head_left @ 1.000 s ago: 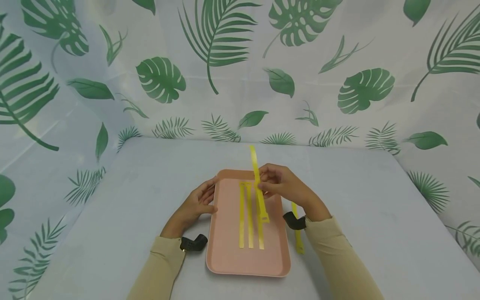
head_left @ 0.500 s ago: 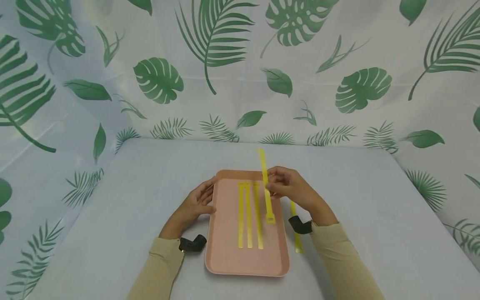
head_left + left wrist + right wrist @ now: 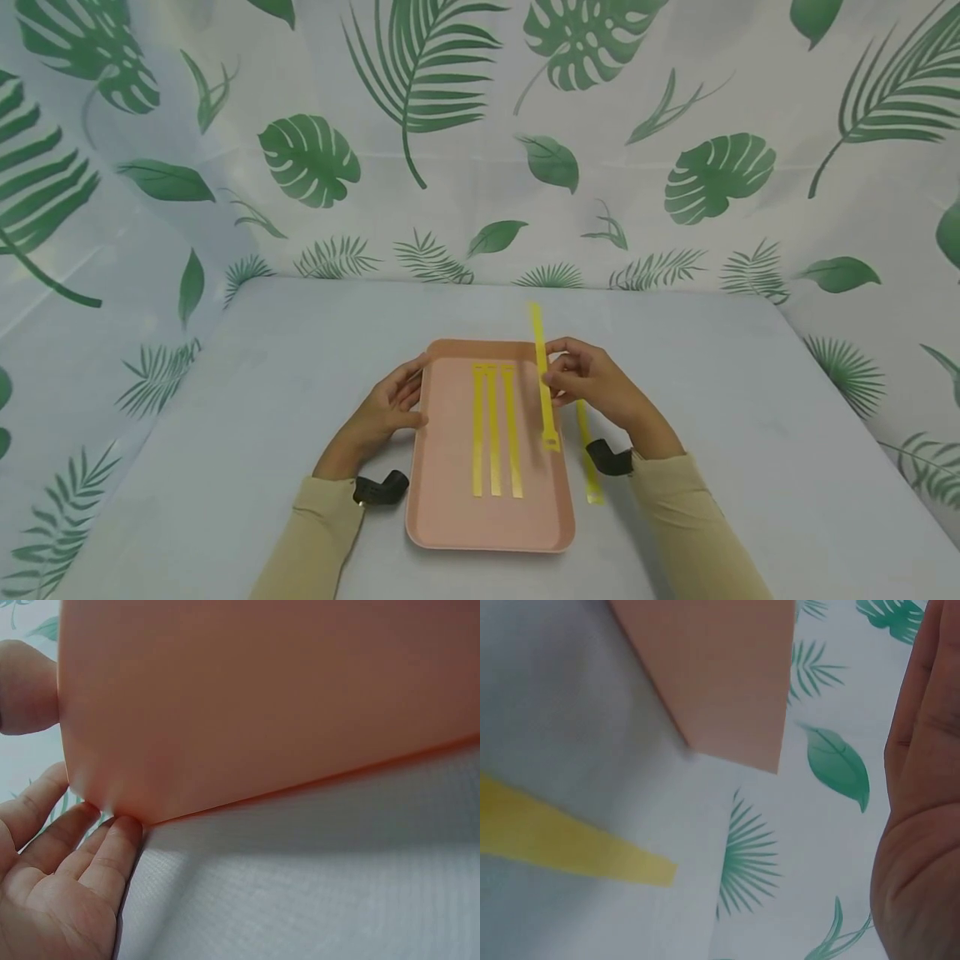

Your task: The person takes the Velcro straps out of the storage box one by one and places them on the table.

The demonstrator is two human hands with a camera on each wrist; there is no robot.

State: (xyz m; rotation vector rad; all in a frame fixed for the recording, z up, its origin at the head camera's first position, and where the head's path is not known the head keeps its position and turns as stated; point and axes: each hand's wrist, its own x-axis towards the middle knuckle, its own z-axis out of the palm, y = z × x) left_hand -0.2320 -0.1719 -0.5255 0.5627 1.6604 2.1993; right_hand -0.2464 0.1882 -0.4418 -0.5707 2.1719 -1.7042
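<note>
My right hand (image 3: 600,387) pinches a yellow cable strap (image 3: 543,367) with a slotted head, the head hanging down over the right side of the pink tray (image 3: 491,525). Three like straps (image 3: 495,442) lie side by side in the tray, slotted heads at the far end. At the tray's left edge, my left hand (image 3: 382,412) holds the rim, thumb on top and fingers against the outer wall. In the left wrist view, fingertips (image 3: 124,829) touch the tray wall (image 3: 247,705). The right wrist view shows the palm (image 3: 922,817), but not the pinched strap.
Another yellow strap (image 3: 592,483) lies on the white table (image 3: 712,392) right of the tray, partly hidden by the right wrist's black camera (image 3: 611,458). A leaf-printed cloth (image 3: 465,183) stands behind and around the table.
My right hand has moved right with its strap, from above the tray's third strap to the tray's right side. My left hand stays on the rim; the view has shifted slightly.
</note>
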